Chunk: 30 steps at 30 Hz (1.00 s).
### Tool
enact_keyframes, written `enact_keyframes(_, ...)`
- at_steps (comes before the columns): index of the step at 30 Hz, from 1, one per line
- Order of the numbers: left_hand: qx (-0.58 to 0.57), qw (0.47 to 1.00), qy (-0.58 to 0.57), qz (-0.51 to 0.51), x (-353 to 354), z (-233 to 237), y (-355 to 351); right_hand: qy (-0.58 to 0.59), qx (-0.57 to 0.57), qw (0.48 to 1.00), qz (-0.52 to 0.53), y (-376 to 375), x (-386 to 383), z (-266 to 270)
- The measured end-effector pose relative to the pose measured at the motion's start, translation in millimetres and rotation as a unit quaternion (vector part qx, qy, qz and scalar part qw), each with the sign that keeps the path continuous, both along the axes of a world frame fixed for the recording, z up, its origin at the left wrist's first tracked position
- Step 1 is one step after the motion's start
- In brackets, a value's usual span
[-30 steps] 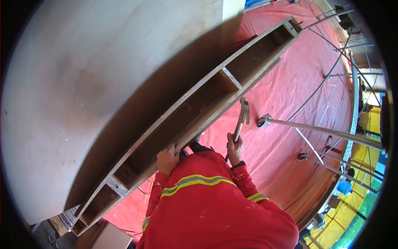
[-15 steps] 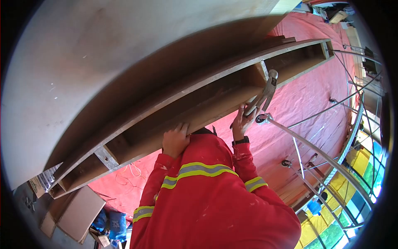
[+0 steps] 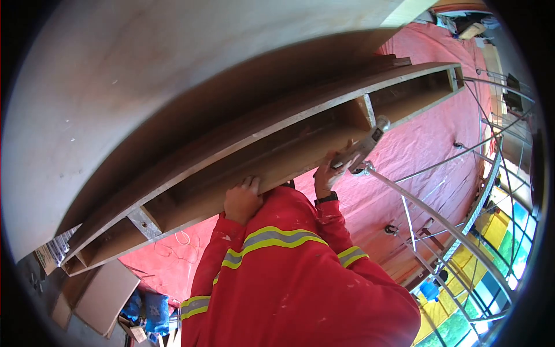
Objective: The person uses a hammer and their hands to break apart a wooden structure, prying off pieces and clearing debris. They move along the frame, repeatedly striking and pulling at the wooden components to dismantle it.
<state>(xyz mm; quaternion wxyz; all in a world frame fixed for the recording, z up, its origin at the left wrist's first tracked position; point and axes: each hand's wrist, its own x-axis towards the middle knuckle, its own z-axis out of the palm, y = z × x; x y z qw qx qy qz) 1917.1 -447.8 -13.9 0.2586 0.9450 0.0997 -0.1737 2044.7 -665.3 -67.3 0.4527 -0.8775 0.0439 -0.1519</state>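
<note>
A long wooden box frame (image 3: 277, 151) with cross pieces runs diagonally across the view, its open side showing. My left hand (image 3: 243, 200) is closed over the frame's lower edge near the middle, fingers wrapped on the board. Farther right, my right hand (image 3: 329, 173) is closed round a hammer (image 3: 364, 146). The hammer, slightly blurred, slants up to the right, and its head overlaps the frame's edge near a cross piece (image 3: 365, 110).
Metal scaffolding (image 3: 430, 207) on wheels stands at the right. Red sheeting (image 3: 416, 139) covers the floor below. A pale curved surface (image 3: 144, 75) fills the upper left. Boards (image 3: 107, 295) and blue bags (image 3: 156, 312) lie at the lower left.
The hammer has turned and sits slightly lower in the view, with my right hand a little lower and left. The frame's right end appears slightly lower as the view shifted.
</note>
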Motion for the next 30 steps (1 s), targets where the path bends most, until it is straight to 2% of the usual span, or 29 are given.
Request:
enact_keyframes(1,-0.001,1.000,0.012,0.003,0,0,-1,-0.011,0.018,1.000,-0.009,1,0,-3)
enact_keyframes(3,0.004,1.000,0.006,0.003,-1,2,-2,-0.035,-0.028,0.999,0.011,-4,2,-3)
enact_keyframes(6,0.024,0.999,-0.023,0.000,2,7,-4,-0.093,-0.157,0.983,0.014,-1,8,15)
enact_keyframes(7,0.032,0.999,-0.016,0.000,1,7,-5,-0.083,-0.117,0.990,0.017,-2,8,14)
enact_keyframes(8,0.039,0.999,-0.009,-0.001,0,6,-5,-0.084,-0.128,0.988,0.021,-4,8,15)
enact_keyframes(11,0.037,0.996,-0.081,0.000,-4,-1,-5,-0.086,-0.129,0.988,0.019,-4,11,17)
enact_keyframes(14,0.062,0.997,-0.044,0.000,-4,6,-6,-0.055,-0.124,0.991,0.022,-5,9,24)
enact_keyframes(17,0.067,0.991,-0.113,0.015,-4,8,-11,0.001,-0.239,0.971,-0.030,-16,7,18)
enact_keyframes(18,0.019,0.993,-0.112,0.013,-2,3,-11,-0.019,-0.197,0.980,-0.018,-26,6,12)
enact_keyframes(19,0.003,0.999,-0.042,0.009,-4,6,-8,-0.032,-0.105,0.994,0.013,-26,6,7)
enact_keyframes(20,-0.021,0.998,-0.064,-0.004,-13,3,0,-0.032,0.005,0.999,0.043,-18,5,3)
enact_keyframes(21,0.019,0.996,-0.088,-0.001,-13,12,0,-0.033,0.087,0.994,0.066,-10,3,1)
enact_keyframes(22,-0.021,0.991,-0.129,0.007,-14,13,3,-0.050,0.122,0.988,0.084,-3,-4,3)
enact_keyframes(23,-0.054,0.984,-0.168,0.028,-15,15,6,-0.064,0.110,0.987,0.099,2,-13,8)
enact_keyframes(24,-0.095,0.972,-0.212,0.037,-20,18,6,-0.078,0.030,0.990,0.115,4,-27,31)
enact_keyframes(25,-0.111,0.952,-0.270,0.086,-26,21,7,-0.097,-0.051,0.987,0.121,11,-38,53)
enact_keyframes(26,-0.127,0.928,-0.327,0.129,-33,25,8,-0.013,0.027,0.991,0.128,21,-51,72)
enact_keyframes(28,-0.124,0.884,-0.403,0.201,-45,32,8,0.158,0.181,0.963,0.126,33,-76,101)
enact_keyframes(30,-0.093,0.847,-0.451,0.266,-73,37,18,0.175,0.244,0.939,0.167,42,-97,114)
